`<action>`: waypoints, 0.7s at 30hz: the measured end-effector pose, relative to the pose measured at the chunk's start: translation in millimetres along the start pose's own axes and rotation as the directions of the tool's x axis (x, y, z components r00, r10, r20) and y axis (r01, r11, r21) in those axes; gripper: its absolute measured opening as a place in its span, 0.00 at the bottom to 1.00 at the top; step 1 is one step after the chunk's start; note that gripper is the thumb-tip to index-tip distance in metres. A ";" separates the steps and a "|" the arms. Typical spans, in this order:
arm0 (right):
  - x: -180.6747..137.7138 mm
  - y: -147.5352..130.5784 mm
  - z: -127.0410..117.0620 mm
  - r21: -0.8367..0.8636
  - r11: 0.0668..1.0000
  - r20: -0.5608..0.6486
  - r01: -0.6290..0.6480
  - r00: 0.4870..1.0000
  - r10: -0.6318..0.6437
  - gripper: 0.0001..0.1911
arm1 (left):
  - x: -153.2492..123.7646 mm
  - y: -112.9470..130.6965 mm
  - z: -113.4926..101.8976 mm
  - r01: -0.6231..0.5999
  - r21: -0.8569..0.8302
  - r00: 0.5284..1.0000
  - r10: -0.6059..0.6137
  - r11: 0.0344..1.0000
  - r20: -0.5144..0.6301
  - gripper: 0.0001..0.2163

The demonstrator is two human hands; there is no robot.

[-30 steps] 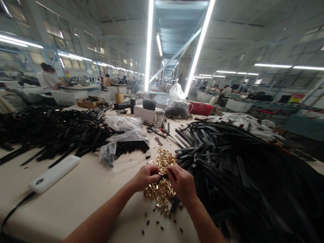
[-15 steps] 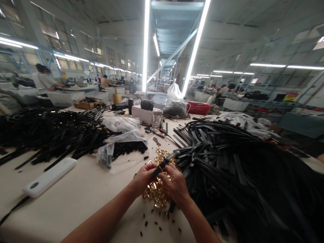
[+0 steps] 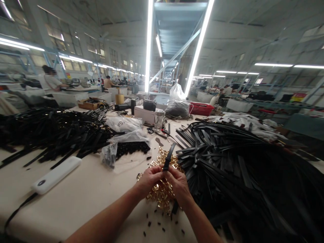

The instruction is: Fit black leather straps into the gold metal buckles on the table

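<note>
Between both hands (image 3: 150, 178), a black strap (image 3: 168, 158)

- A pale surface (image 3: 76, 195) runs across the lower part of the frame.
- Left: a dark strap pile (image 3: 63, 131).
- Lower left: a long white thing (image 3: 57, 175).
- Middle: a see-through bag (image 3: 107, 156) of black bits (image 3: 131, 147), a glass jar (image 3: 158, 120).
- Lower middle: gold buckles (image 3: 160, 199), tiny black pieces (image 3: 149, 223).
- Right: a big heap of black strips (image 3: 227, 162).

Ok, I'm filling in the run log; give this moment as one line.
hands: both holding black strap | below: gold metal pieces | right: loose black straps | left: white corded device
</note>
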State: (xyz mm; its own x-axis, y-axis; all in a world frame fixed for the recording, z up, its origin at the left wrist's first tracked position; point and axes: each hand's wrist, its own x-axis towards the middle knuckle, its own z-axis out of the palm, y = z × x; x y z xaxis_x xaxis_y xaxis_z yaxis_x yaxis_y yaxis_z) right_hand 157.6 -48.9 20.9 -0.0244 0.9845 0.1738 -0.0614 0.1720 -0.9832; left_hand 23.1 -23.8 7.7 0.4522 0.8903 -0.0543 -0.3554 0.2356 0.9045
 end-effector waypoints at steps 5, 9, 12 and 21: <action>0.6 2.2 -2.8 0.045 0.999 -0.080 -0.015 0.997 0.018 0.19 | 1.4 -0.6 -1.5 -0.007 0.082 1.000 0.004 0.997 0.030 0.15; 4.1 2.8 -11.6 0.081 0.997 -0.149 -0.015 0.988 0.027 0.18 | 8.5 11.5 -21.2 0.025 0.110 0.997 -0.017 0.994 -0.072 0.16; 6.2 3.2 -16.0 0.168 0.984 -0.171 -0.065 0.981 0.095 0.18 | 15.8 26.3 -43.4 -0.006 0.177 0.975 0.045 0.984 -0.217 0.15; 6.8 1.0 -16.7 0.090 0.994 -0.174 -0.063 0.982 0.078 0.21 | 17.0 39.5 -83.5 -0.042 0.847 0.928 0.334 0.530 -0.163 0.08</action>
State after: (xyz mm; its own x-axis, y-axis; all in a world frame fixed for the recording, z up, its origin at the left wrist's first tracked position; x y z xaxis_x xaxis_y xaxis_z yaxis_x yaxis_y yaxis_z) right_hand 174.0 -41.4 20.2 0.1448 0.9859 0.0838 -0.1489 0.1054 -0.9832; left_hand -51.5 33.1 7.1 0.1677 0.9688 0.1827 0.4860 -0.2425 0.8397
